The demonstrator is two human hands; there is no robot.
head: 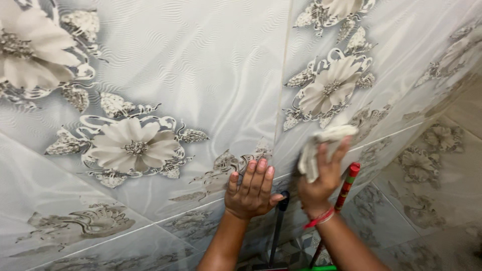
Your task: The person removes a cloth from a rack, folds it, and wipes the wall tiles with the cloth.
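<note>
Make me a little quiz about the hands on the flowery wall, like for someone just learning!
1. True or false: the left hand lies flat on the tiled wall, holding nothing.
2. What does the right hand press against the wall? A) a sponge B) a pale cloth C) a brush
3. Fill in: a ___ band goes round the right wrist.

Key: 1 true. 2 B. 3 red.

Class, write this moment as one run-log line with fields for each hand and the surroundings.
left hand: flat on tiled wall | right hand: presses cloth to wall | nearby: red handle, black handle
</note>
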